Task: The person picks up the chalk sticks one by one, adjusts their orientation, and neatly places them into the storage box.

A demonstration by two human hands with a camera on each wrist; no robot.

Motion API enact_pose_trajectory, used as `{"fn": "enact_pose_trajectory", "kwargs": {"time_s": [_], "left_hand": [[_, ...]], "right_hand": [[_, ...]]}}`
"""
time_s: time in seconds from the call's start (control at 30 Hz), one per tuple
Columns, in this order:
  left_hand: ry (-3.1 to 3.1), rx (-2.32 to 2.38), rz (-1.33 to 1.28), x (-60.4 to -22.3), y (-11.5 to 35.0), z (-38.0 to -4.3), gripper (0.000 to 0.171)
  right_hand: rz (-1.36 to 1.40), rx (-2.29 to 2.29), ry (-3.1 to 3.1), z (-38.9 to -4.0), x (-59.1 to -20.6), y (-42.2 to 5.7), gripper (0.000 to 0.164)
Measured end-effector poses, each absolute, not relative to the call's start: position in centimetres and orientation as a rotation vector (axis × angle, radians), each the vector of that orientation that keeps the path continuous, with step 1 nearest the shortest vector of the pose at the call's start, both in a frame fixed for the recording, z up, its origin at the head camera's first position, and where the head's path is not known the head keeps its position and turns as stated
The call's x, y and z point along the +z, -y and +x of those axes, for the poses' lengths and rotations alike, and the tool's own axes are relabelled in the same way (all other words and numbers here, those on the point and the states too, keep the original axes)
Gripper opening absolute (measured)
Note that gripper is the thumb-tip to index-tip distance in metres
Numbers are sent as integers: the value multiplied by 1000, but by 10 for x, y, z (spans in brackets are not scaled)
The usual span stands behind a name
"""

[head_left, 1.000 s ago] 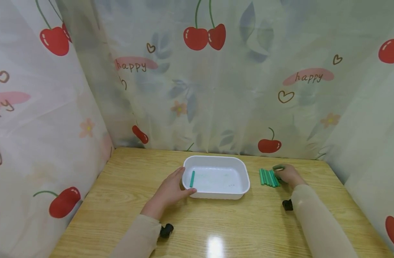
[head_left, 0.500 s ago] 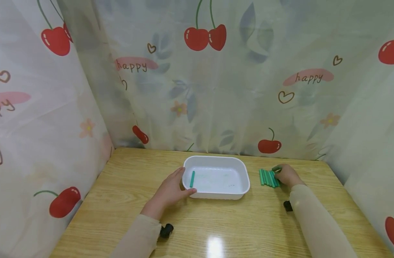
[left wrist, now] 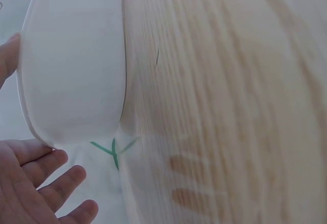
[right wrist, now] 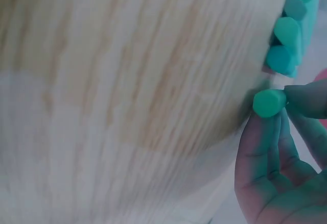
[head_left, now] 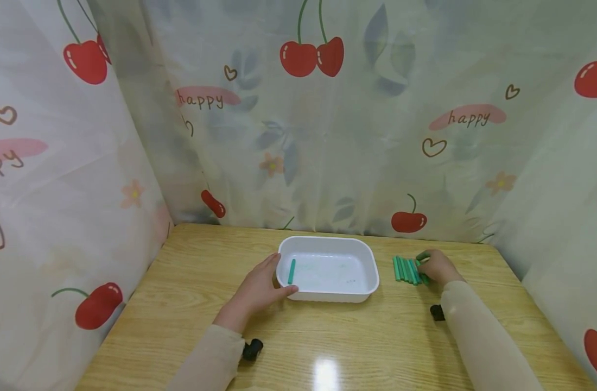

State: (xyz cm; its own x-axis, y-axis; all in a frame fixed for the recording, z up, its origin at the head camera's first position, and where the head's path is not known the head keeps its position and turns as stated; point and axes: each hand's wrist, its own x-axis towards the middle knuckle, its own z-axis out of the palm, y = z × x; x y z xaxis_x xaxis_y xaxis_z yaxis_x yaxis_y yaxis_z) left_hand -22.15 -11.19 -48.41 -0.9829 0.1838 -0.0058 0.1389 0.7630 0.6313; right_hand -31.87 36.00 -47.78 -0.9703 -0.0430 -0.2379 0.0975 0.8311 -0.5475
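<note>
In the head view my left hand (head_left: pixel 259 285) holds the left end of a white plastic tub (head_left: pixel 337 297), thumb on the near rim and fingers on the left side. The left wrist view shows the index finger at the rim of the tub (left wrist: pixel 76 66), the other fingers spread below. One green chalk stick (head_left: pixel 291 271) lies inside, near the left wall. My right hand (head_left: pixel 437 267) pinches another chalk stick (right wrist: pixel 269 103) between thumb and fingers, slightly apart from a row of green chalk sticks (head_left: pixel 403 269) on the table. Green dust coats those fingers.
The wooden table (head_left: pixel 298 342) carries the tub at the back middle and the chalk row to its right. A patterned curtain (head_left: pixel 323 146) hangs behind the table and along both sides. Faint green smudges mark the tub floor.
The right hand has shifted slightly right, and the chalk stick in its fingers now stands a little apart from the row's right end. The left hand and tub have stayed put.
</note>
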Motion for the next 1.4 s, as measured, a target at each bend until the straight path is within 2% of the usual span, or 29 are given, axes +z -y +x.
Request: {"fn": "enact_pose_trajectory", "kwargs": {"time_s": [0.53,0.87,1.0,1.13,1.4], "left_hand": [[-2884,1045,270,-486,110,-222,102],[-2882,1051,270,-486,110,-222,101],[-2877,1055,260,-487,110,-223,102],[-2876,1055,255,-488,110,-223,102],[-2893,1051,296,-486,112,-224,100]], "right_hand": [[122,-1418,-2461,-293,-452,-364,58],[116,-1566,-2374,-288,-435,-355,60],[82,-1639,-2333,-288,-429,-352,56],[51,-1704,-2288,-286,-421,-345,54],[29,-1817,-2170,-278,-402,-313,60]]}}
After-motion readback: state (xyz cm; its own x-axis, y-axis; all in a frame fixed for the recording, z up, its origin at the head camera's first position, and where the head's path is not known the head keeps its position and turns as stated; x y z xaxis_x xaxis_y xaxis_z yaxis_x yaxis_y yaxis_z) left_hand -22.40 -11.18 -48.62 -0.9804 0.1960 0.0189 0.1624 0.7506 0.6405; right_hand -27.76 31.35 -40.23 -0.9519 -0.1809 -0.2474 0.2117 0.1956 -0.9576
